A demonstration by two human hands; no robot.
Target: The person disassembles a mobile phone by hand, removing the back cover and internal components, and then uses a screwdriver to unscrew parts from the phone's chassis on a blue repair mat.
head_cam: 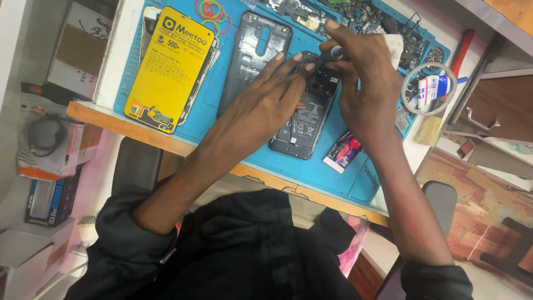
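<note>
Blue mat (pixel 333 172) bears an opened phone (pixel 304 125) near its front edge. Left hand (pixel 266 103) presses it flat, fingers spread; right hand (pixel 363 83) pinches a screwdriver (pixel 327 54).

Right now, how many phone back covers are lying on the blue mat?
1: the black back cover lies left of the opened phone, beside the yellow package. Hands may hide others.

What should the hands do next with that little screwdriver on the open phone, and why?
Probably keep turning the screwdriver gently in place. The right hand holds its tip down on the top part of the opened phone, and the left hand rests fingers on the phone to steady it on the blue mat. Whether a screw is loose yet cannot be seen.
</note>
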